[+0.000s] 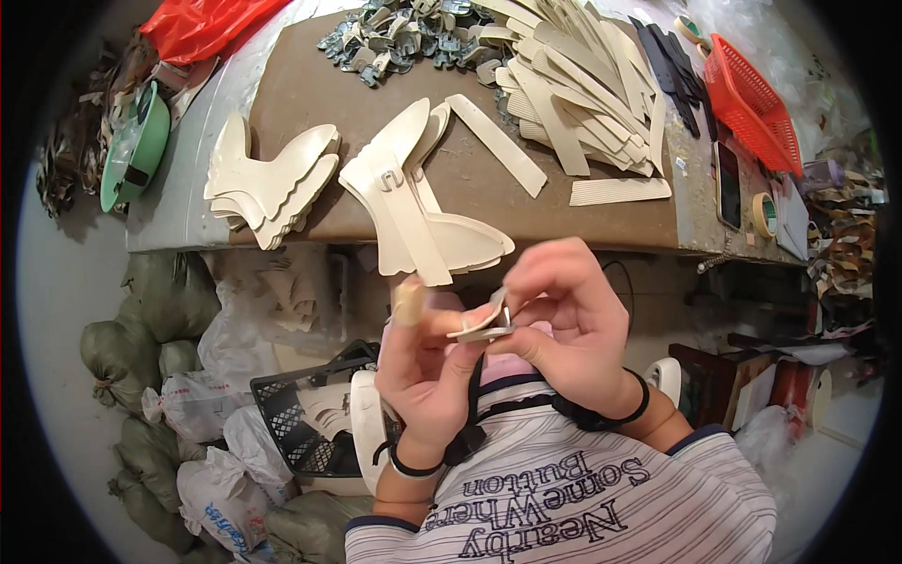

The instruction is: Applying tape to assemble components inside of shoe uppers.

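Observation:
My left hand (423, 367) and my right hand (573, 329) meet in front of the table edge, fingers pinched on a short cream strap (481, 321) that looks folded, with a small bit of grey metal at it. The fingers partly cover this piece, so its exact shape is hard to make out. A tan wrap (409, 303) goes round one left finger. Just beyond my hands lies a stack of curved cream shoe-upper pieces (446, 240), with a strap carrying a metal buckle (390, 181) on top.
A second stack of cream pieces (272, 183) lies left. Loose straps (498, 146), piled cream straps (583, 94) and metal buckles (404, 42) cover the table's far side. A red basket (752, 103) and phone (727, 183) sit right. Below left stand a black crate (301, 465) and sacks (122, 357).

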Available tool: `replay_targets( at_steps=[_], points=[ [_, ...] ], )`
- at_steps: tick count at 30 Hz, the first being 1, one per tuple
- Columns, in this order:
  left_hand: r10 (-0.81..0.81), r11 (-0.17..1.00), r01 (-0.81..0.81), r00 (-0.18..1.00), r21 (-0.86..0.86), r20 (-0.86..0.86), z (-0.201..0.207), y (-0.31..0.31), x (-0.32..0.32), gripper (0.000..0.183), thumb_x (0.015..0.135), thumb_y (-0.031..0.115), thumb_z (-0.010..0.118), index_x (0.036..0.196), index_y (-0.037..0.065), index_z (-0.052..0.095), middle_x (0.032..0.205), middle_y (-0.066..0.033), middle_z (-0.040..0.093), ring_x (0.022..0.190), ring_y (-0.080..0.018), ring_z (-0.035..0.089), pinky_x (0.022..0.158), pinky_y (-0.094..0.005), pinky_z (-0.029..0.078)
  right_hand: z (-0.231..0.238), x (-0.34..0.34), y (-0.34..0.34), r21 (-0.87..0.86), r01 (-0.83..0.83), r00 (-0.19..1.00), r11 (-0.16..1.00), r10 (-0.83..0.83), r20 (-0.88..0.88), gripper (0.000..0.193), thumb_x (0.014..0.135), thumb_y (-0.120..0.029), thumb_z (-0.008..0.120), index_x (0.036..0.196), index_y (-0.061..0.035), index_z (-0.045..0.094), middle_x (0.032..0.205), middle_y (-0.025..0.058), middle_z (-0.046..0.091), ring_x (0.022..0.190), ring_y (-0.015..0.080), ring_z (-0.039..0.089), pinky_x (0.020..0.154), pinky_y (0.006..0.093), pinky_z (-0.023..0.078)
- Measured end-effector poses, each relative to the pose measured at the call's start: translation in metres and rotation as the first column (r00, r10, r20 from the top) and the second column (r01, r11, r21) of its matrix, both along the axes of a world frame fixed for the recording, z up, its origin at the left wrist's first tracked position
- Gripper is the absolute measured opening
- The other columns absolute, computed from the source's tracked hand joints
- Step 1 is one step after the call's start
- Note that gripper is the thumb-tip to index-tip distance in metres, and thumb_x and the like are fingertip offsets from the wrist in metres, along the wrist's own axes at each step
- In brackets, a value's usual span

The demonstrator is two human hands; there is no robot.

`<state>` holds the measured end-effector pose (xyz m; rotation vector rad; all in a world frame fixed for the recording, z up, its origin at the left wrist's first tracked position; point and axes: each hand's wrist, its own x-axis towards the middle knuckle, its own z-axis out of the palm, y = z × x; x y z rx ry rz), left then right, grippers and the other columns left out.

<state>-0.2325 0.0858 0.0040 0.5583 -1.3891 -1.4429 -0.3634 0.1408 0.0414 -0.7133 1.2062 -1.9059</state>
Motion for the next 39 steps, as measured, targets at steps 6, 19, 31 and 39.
replay_targets(
  at_steps=[6, 19, 31, 39],
  points=[
    [-0.305, 0.906, 0.328, 0.944, 0.269, -0.126, 0.0, -0.021, 0.004, 0.028, 0.089, 0.001, 0.057, 0.115, -0.008, 0.061, 0.114, -0.0127, 0.057, 0.106, -0.0208, 0.059, 0.093, -0.0319, 0.048, -0.01, -0.001, 0.005, -0.11, 0.129, 0.656, 0.986, -0.168, -0.736, 0.023, 0.068, 0.006, 0.078, 0.089, -0.0007, 0.068, 0.091, 0.0069, 0.055, 0.071, 0.0157, 0.057, 0.06, 0.0259, 0.049],
    [-0.262, 0.92, 0.216, 0.96, 0.326, 0.103, 0.012, -0.024, -0.001, 0.028, 0.097, 0.012, 0.049, 0.099, -0.013, 0.063, 0.097, -0.0136, 0.062, 0.087, -0.0184, 0.062, 0.079, -0.0281, 0.05, -0.016, -0.008, 0.003, -0.12, 0.077, 0.549, 0.99, -0.142, -0.823, 0.022, 0.064, 0.008, 0.07, 0.084, 0.0003, 0.069, 0.082, 0.0087, 0.061, 0.07, 0.0229, 0.06, 0.059, 0.0304, 0.049],
    [-0.118, 0.942, 0.153, 0.984, 0.298, -0.131, 0.007, -0.009, -0.007, 0.032, 0.099, 0.023, 0.051, 0.099, -0.007, 0.062, 0.103, -0.014, 0.058, 0.1, -0.0289, 0.063, 0.093, -0.0419, 0.051, -0.016, -0.006, -0.005, -0.134, 0.037, 0.726, 0.99, -0.119, -0.677, 0.021, 0.063, 0.013, 0.071, 0.079, -0.0009, 0.07, 0.085, 0.0078, 0.057, 0.076, 0.0198, 0.064, 0.065, 0.0277, 0.053],
    [-0.174, 0.963, 0.18, 0.984, 0.201, -0.047, 0.0, -0.011, -0.003, 0.024, 0.094, 0.015, 0.06, 0.105, -0.006, 0.062, 0.11, -0.0155, 0.059, 0.105, -0.0281, 0.062, 0.093, -0.0366, 0.051, -0.011, -0.008, 0.0, -0.039, 0.188, 0.717, 0.981, -0.165, -0.677, 0.031, 0.062, 0.011, 0.073, 0.089, 0.0003, 0.063, 0.095, 0.0097, 0.054, 0.074, 0.0182, 0.058, 0.059, 0.0284, 0.051]
  ],
)
